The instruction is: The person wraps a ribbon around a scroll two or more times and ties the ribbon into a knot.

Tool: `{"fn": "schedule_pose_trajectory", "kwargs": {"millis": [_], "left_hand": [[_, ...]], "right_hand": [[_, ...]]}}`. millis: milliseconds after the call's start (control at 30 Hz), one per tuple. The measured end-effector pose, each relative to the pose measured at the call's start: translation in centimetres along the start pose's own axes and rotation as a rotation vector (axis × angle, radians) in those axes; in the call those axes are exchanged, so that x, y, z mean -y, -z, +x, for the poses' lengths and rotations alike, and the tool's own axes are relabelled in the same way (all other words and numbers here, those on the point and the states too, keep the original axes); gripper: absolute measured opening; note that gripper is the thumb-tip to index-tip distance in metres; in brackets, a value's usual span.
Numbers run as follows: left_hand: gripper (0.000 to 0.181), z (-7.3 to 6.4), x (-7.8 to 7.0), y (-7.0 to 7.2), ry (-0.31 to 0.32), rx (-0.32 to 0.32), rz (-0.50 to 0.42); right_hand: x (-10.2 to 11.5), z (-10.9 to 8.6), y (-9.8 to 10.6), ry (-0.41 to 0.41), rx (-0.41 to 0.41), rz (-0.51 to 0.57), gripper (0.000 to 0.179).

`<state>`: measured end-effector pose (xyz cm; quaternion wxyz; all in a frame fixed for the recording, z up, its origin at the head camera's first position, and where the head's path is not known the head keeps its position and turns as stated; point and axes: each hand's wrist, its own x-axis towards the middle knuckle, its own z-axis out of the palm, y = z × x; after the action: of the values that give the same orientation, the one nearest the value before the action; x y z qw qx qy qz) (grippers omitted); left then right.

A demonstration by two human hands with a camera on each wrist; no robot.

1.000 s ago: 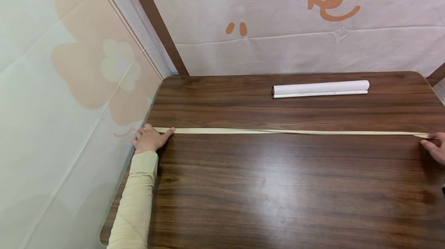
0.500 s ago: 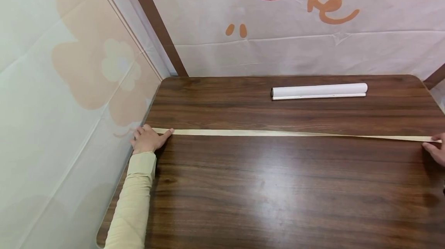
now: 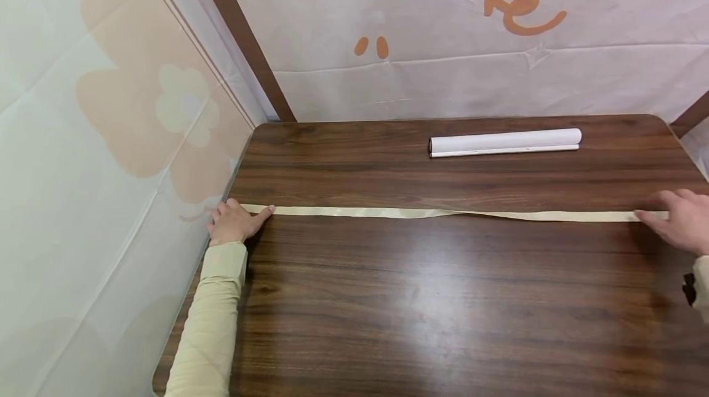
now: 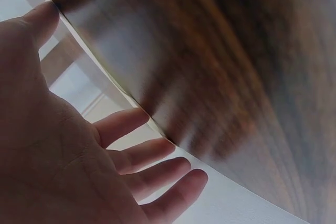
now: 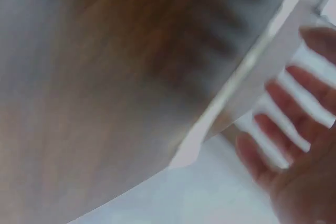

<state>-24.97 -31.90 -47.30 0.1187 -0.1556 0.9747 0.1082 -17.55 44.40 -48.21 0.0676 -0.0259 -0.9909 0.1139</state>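
Note:
A long, flat, pale yellow strip (image 3: 360, 212), like tape or ribbon, stretches across the dark wood table (image 3: 388, 298), with a twist near its middle. At its left end, my left hand (image 3: 232, 223) rests with thumb and fingers spread; in the left wrist view its index and middle fingertips (image 4: 139, 115) are right at the strip. My right hand (image 3: 684, 218) is over the strip's right part. In the right wrist view its fingers (image 5: 286, 98) are spread and hold nothing, and the strip's end (image 5: 188, 153) lies at the table edge.
Toward the back of the table lies a white roll (image 3: 504, 141) with a narrow white lip along its front. A pale printed cloth wall (image 3: 332, 92) rises behind the table, and another (image 3: 111, 212) stands close along its left side.
My right hand has let go of the strip's right end and moved left, its fingers now spread. The twist in the strip has shifted. My left hand has stayed in place.

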Motion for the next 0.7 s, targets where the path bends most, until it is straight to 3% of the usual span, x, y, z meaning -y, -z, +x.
{"fn": "schedule_pose_trajectory", "kwargs": {"millis": [100,167,267,367,533,700], "left_hand": [[0.102,-0.1,-0.1,0.2,0.002,0.008,0.000],[0.101,-0.1,-0.1,0.3,0.003,0.010,0.000],[0.101,-0.1,0.0,0.4,0.003,0.008,-0.004],[0.102,-0.1,0.1,0.4,0.002,0.008,-0.005],[0.100,-0.2,0.2,0.3,0.004,0.010,-0.005],[0.097,-0.2,0.0,0.2,0.002,0.002,0.000]], "right_hand": [[3.7,0.7,0.7,0.137,0.070,-0.064,0.044],[5.6,1.1,0.2,0.240,0.092,-0.030,0.040],[8.4,1.3,-1.0,0.422,0.052,0.007,0.040],[11.0,1.5,-2.4,0.543,0.009,-0.001,0.040],[13.4,1.9,-3.8,0.627,-0.034,-0.025,0.021],[13.6,2.3,-3.5,0.561,0.032,0.018,0.009]]}}
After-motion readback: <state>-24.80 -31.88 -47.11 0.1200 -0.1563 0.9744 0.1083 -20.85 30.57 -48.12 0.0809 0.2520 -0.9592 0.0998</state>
